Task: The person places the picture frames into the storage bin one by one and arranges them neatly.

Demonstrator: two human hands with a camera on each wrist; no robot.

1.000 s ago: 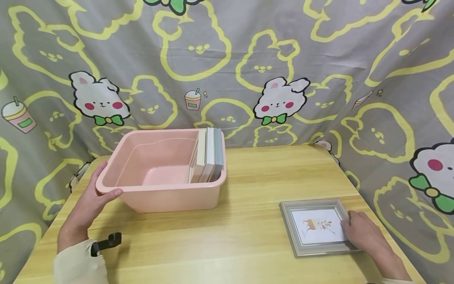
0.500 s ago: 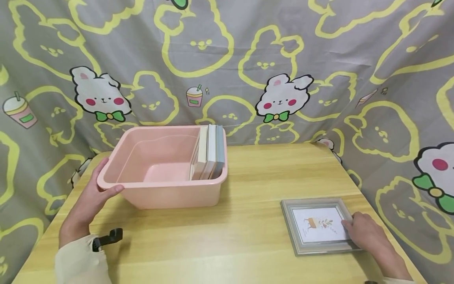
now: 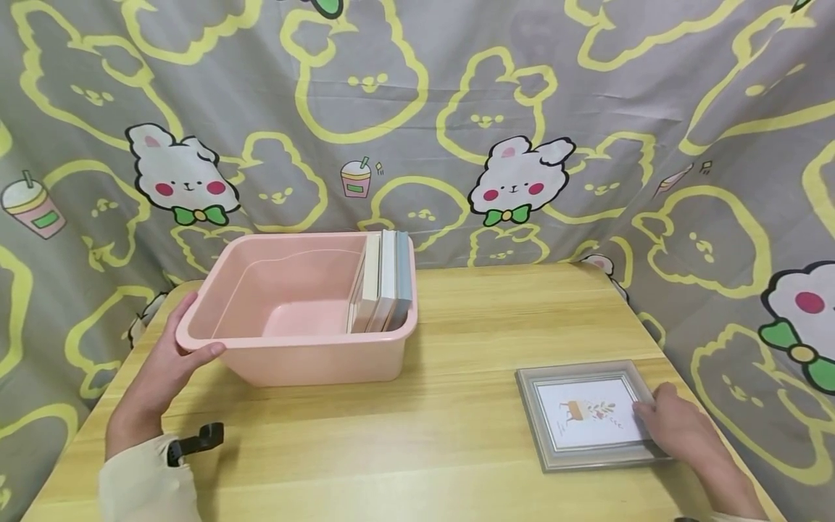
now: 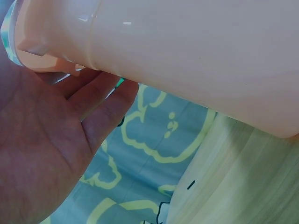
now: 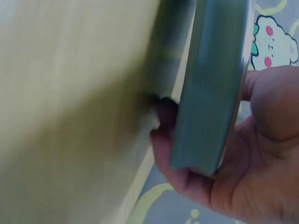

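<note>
My left hand (image 3: 159, 370) grips the front left corner of a pink plastic basin (image 3: 320, 362), its thumb over the front rim and its fingers along the left side. The left wrist view shows the basin's outer wall (image 4: 196, 51) beside the palm (image 4: 42, 140). Several books (image 3: 385, 283) stand on edge at the basin's right end. My right hand (image 3: 681, 428) holds a grey picture frame (image 3: 531, 417) by its right edge, thumb on top. In the right wrist view, fingers (image 5: 170, 158) curl beneath the frame's edge (image 5: 208, 102). The frame holds a white print with a small tan drawing, face up.
Both hands work over a light wooden table (image 3: 443, 435). A grey curtain (image 3: 404, 109) with yellow outlines and white rabbits hangs behind it and along both sides. A black wrist strap mount (image 3: 196, 444) sticks out from the left sleeve (image 3: 146, 482).
My right hand has shifted slightly right, and the frame's right edge has moved a little with it. The left hand keeps its hold on the basin, which stays in place.
</note>
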